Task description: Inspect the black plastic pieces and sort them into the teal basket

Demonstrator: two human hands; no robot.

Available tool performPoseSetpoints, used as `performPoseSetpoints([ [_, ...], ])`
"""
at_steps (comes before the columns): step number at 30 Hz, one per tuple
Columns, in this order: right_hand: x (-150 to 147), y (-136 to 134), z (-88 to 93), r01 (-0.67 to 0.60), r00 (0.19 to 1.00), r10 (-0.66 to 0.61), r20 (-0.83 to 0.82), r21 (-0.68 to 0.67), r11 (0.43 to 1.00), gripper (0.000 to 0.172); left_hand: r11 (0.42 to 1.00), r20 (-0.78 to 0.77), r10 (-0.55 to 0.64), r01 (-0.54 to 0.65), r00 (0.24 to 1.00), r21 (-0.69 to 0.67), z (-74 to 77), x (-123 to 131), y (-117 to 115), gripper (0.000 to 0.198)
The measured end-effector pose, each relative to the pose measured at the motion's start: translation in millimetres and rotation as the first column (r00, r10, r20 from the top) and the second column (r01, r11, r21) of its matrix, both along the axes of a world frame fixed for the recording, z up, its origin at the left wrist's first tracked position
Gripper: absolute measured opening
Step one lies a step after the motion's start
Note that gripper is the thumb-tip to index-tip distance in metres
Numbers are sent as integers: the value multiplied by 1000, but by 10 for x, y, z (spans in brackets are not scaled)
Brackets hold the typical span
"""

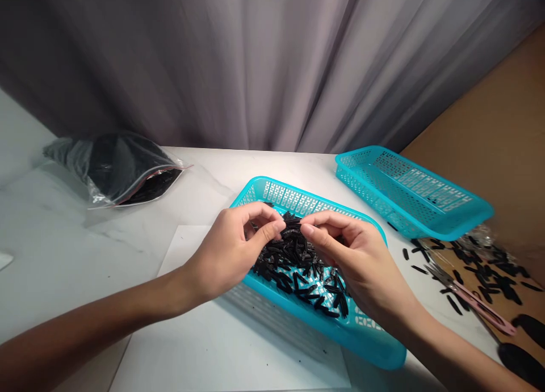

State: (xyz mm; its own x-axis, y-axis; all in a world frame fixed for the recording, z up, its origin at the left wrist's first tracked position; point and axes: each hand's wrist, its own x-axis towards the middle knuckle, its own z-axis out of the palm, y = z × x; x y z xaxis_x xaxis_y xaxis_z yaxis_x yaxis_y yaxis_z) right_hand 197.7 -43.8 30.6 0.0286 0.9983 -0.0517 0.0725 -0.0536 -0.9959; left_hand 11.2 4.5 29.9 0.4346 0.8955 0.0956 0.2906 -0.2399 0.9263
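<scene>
Black strips [293,256], short and narrow, lie heaped in the far half of a teal perforated plastic basket [272,189], which rests on a white sheet of paper [183,250] on a marble-patterned worktop [204,171]. Each strip should handle as a light, fairly stiff item (material not determinable from this view). Expect low mass and some tendency to slip between fingertips. Take hold of a single strip along its flat sides, at mid-length.

Left hand [227,250] and right hand [361,261] are positioned over the heap, with their fingers [275,224] curled inward and nearly closed in two pinches, almost tip to tip. Whether either pinch has hold of a strip cannot be confirmed, as the tips merge with the dark heap.

Other items: a second teal basket [409,193], a zip bag of black contents [114,171], and pink-handled snips [481,304] beside loose black pieces [481,278] on a cardboard sheet [489,125].
</scene>
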Motion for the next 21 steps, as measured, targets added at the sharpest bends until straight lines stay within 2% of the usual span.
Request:
performPoseSetpoints([
  [3, 11, 2, -7, 9, 1000, -9, 19, 1, 1000, 26, 991, -59, 26, -18, 998, 131, -34, -5, -17, 12],
  [7, 20, 4, -10, 9, 1000, -10, 25, 13, 1000, 24, 940, -91, 42, -8, 995, 340, -67, -24, -19, 10],
  [11, 7, 5, -1, 0, 999, -1, 37, 25, 1000, 21, 904, -104, 36, 12, 994, 427, -81, -26, 2, 10],
  [17, 18, 12, 0, 6, 996, -10, 88, 44, 999, 20, 930, -100, -5, 41, 995, 365, -71, -14, 8, 9],
  [21, 23, -9, 23, 45, 988, -56, 144, 77, 996, 20, 983, -69, -77, 88, 995, 164, -12, -13, 10, 17],
])
